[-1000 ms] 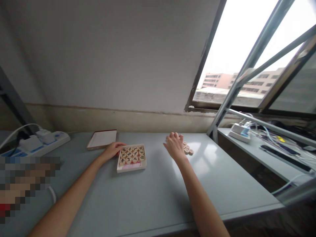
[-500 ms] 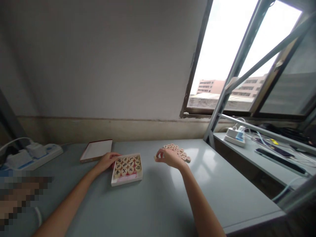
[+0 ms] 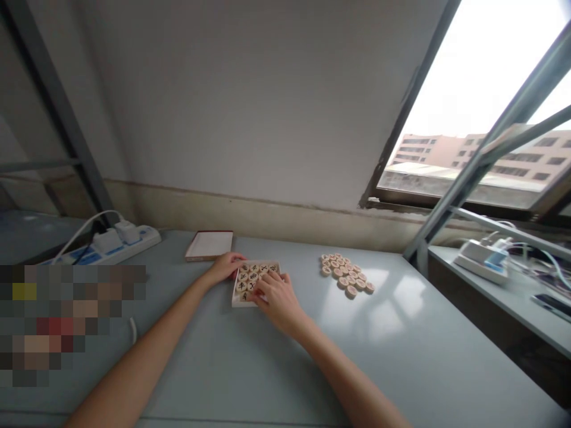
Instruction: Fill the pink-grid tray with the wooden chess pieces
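Note:
A shallow white box (image 3: 239, 304) on the grey table holds rows of round Chinese chess pieces (image 3: 243, 277) with dark characters. At its far left corner my left hand (image 3: 223, 267) is closed round the edge. My right hand (image 3: 277, 300) reaches over the box's right part and hides several pieces. Its thumb and fingertips are pinched at a Chinese chess piece (image 3: 245, 296) in the nearest row; the contact is partly hidden. Farther right lies a loose cluster of more pieces (image 3: 342, 271), their marks pale.
The box lid (image 3: 209, 245) lies behind my left hand, its white inside up. A power strip with plugs (image 3: 116, 242) is at the left by a metal post. At the right stand a bed frame (image 3: 450, 199) and a second table with another power strip (image 3: 482, 260) and cables.
My right hand has moved left from beside the loose pieces to the box, bringing a piece to its near row. My left hand stays at the box. The view has turned left.

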